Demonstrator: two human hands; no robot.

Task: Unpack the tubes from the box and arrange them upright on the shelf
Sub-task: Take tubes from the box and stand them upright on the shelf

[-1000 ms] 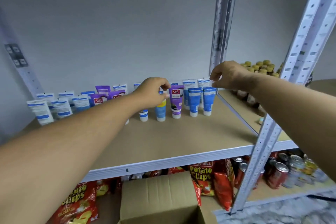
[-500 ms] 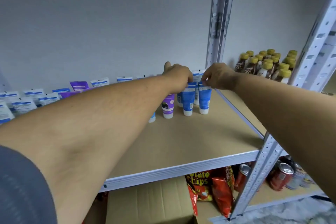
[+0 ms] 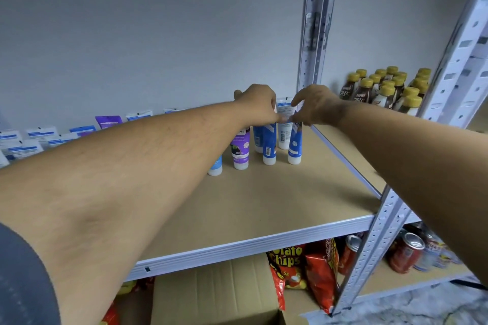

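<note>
**Both hands at the tube tops, back right of the shelf**

At the back right corner of the shelf [image 3: 277, 206], my two hands meet over a small cluster of upright tubes. My left hand [image 3: 260, 105] reaches in over the purple tube [image 3: 240, 152], its fingers curled down onto the top of the blue tube [image 3: 269, 145] standing just to the right of it; I seem to pinch that crimped top, though my knuckles hide the contact. My right hand [image 3: 315, 107] comes in from the other side, thumb and forefinger closed on the top of the outer blue tube [image 3: 295, 144], nearest the shelf's right edge. Between the two hands a white tube [image 3: 285, 124] stands a little further back, its label showing. All of these stand cap down on the board, close together but each on its own base. A light blue tube [image 3: 215, 166] peeks out under my left forearm.

Along the back edge toward the left, a row of more tubes [image 3: 39, 137] runs off, white-and-blue with a purple one among them.

Beyond the metal upright, on the neighbouring shelf, stand bottles with yellow caps [image 3: 388, 90]. Below the shelf's front edge sits the cardboard box [image 3: 216, 295], with chip bags [image 3: 303, 269] and drink cans [image 3: 406, 253] to its right.
</note>
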